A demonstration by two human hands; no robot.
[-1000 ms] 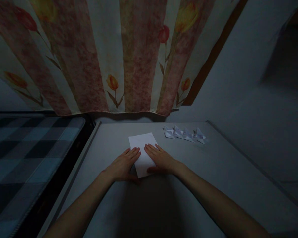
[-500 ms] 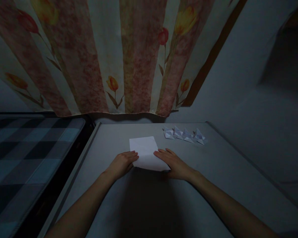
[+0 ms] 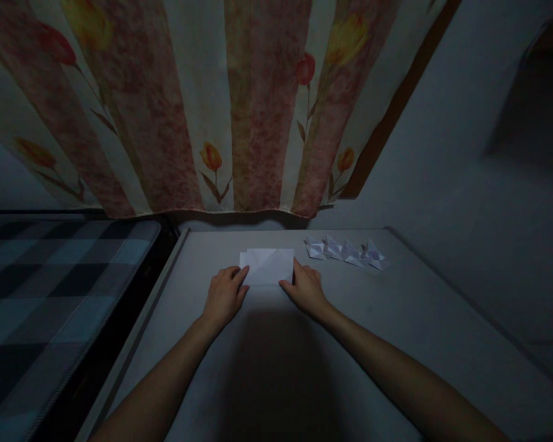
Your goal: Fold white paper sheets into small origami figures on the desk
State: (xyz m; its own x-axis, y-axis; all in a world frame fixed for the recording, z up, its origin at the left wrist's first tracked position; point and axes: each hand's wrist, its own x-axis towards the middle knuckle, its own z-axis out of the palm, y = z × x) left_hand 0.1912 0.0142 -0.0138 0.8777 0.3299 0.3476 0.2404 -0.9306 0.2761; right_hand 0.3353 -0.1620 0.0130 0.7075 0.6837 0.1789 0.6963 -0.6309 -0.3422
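Note:
A white sheet of paper lies folded over on itself on the grey table, its near half brought up toward the far edge. My left hand rests at the sheet's left end, fingers curled against it. My right hand pinches the right end, thumb below and fingers on top of the fold. The room is dim.
Several small folded white paper pieces sit in a row at the far right of the table. A flowered curtain hangs behind. A checked mattress lies left of the table, and a grey wall stands at the right.
Both hands lifted the near edge of the flat sheet and carried it away from me, folding the paper roughly in half. The hands now sit farther up the table.

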